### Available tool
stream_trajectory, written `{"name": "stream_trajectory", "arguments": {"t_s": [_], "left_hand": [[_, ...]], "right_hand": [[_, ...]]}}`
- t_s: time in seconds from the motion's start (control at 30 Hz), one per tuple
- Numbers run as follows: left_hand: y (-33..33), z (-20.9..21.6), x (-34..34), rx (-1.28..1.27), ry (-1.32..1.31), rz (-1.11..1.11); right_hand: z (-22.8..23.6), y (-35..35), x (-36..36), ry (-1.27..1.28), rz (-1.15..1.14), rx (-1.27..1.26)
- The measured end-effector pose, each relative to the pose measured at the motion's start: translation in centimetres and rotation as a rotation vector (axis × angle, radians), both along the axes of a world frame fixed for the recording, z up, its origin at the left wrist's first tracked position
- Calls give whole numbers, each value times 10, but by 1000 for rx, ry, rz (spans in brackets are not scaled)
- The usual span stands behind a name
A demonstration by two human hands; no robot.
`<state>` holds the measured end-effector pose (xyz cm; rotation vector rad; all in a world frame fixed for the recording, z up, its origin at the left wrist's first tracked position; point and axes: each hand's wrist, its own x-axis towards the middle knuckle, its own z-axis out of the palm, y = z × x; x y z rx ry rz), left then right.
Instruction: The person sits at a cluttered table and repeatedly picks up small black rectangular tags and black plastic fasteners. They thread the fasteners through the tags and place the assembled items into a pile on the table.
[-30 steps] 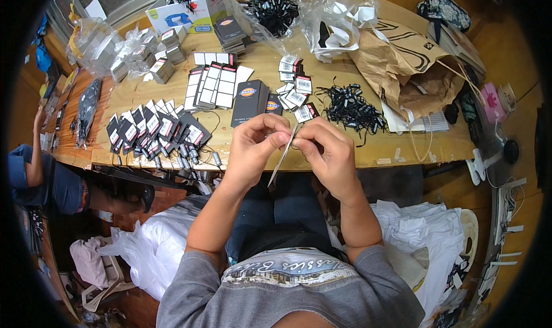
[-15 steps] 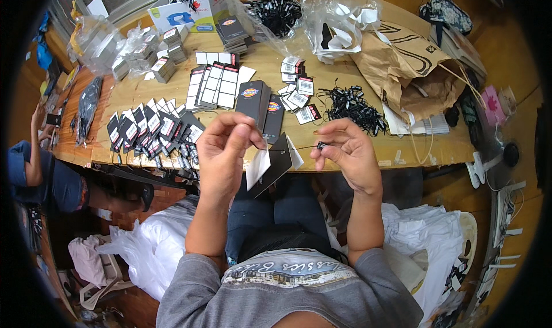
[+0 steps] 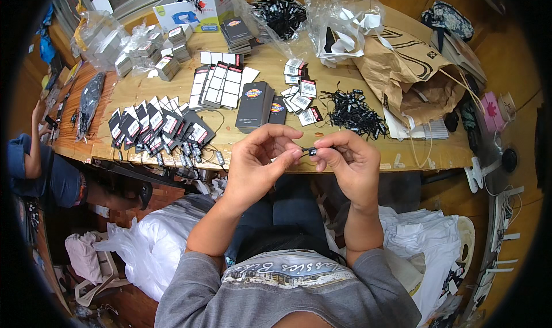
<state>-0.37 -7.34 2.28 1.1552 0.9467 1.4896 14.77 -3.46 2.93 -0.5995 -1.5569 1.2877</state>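
My left hand [image 3: 259, 166] and my right hand [image 3: 351, 166] meet just above the table's front edge. Both pinch a black hang tag string [image 3: 313, 152] with a small plastic lock; fingertips cover part of it. Beyond them stands a stack of black folded hang tags [image 3: 255, 102], and a smaller stack of hang tags [image 3: 278, 110] is beside it. Left of my hands, strung hang tags [image 3: 154, 124] with white labels lie in an overlapping heap, their strings trailing to the front edge. A tangle of loose tag strings [image 3: 355, 114] lies beyond my right hand.
Label sheets [image 3: 217, 85] and barcoded cards [image 3: 300, 101] lie mid-table. Farther back are bundled cards [image 3: 167, 67], a printed box [image 3: 192, 14] and a bag of strings [image 3: 279, 16]. A brown paper bag [image 3: 402, 69] fills the right. Another person's arm [image 3: 34, 150] shows at far left.
The black folded hang tag is gone from between my hands, and another tag lies at the right side of the heap. My hands have come together on the string.
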Motion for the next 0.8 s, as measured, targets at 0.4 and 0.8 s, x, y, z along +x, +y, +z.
{"name": "stream_trajectory", "arguments": {"t_s": [0.4,0.8], "left_hand": [[-2,6,1,-1,55,3],[2,5,1,-40,46,-39]], "right_hand": [[1,2,1,-110,-67,100],[0,6,5,-17,79,-84]]}}
